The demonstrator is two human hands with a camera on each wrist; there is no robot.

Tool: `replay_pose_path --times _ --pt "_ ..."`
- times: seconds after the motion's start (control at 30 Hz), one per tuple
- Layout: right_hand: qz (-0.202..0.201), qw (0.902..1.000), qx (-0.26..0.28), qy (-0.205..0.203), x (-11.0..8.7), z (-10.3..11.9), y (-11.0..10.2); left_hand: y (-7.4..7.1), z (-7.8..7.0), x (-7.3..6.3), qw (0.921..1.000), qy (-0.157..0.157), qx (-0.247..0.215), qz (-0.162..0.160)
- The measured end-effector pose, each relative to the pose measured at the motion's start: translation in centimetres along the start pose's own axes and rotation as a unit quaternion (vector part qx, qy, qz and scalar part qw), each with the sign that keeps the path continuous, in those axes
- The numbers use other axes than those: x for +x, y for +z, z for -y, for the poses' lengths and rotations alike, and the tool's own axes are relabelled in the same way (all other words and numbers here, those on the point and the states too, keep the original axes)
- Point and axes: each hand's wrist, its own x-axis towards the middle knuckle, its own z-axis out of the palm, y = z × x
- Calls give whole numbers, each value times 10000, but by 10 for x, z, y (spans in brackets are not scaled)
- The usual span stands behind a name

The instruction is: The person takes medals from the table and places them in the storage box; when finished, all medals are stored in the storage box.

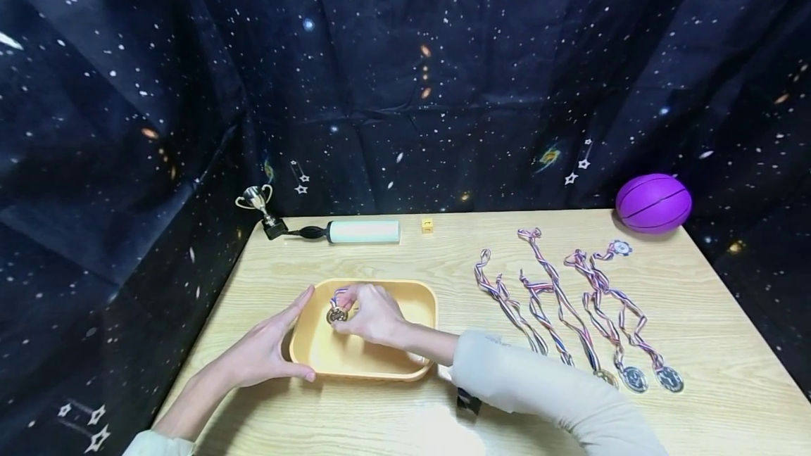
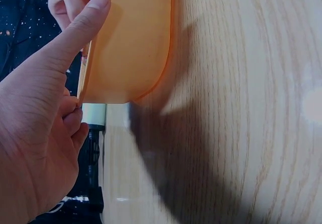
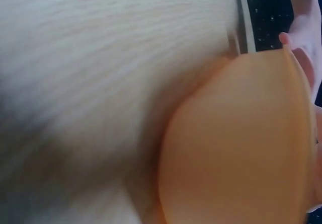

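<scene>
A yellow-orange plastic basin [image 1: 380,366] stands on the table. My left hand [image 1: 262,352] holds its left end, thumb at the front rim and index finger along the back-left rim. The left wrist view shows the thumb [image 2: 75,32] lying straight over the rim and the other fingers bent at the end wall. Inside the basin, my right hand [image 1: 375,314] pinches a gold-coloured medal [image 1: 337,314] with its striped ribbon bunched at the fingers. In the right wrist view the basin wall [image 3: 236,138] hides most of that hand.
Several medals with striped ribbons [image 1: 557,294] lie at the right, partly behind my right sleeve [image 1: 526,378]. Along the back are a trophy cup [image 1: 256,199], a hand pump [image 1: 364,231], a small yellow cube [image 1: 427,225] and a purple ball [image 1: 653,203]. Something black [image 1: 469,400] lies near the front.
</scene>
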Motion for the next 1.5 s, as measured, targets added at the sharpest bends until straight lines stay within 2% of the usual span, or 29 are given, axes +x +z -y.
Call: replay_pose_path --times 0.13,0.3,0.47,0.7,0.87,1.03,1.23,1.33,1.5 --pt "-21 9999 -72 156 -1 -3 14 1 0 0 10000 -4 -6 8" --pt "-27 9982 -593 63 -1 -2 28 1 0 0 10000 31 -4 -5" --pt "-33 9965 -837 62 1 -3 39 1 0 0 9999 108 7 -38" --pt "-58 9895 -1441 76 3 -1 49 1 3 1 9999 122 44 -79" --pt "-26 9886 -1494 190 2 1 51 1 3 0 9998 163 33 -80" --pt "-137 9950 -986 61 7 -7 52 1 2 0 9998 176 65 -73" --pt "-371 9991 187 -80 10 -7 36 1 1 0 10000 87 45 -13" --pt "-191 9983 540 -79 11 -4 23 1 0 0 10000 88 43 -11" --pt "71 9968 744 -294 16 0 -2 1 -1 1 9999 113 63 -20"
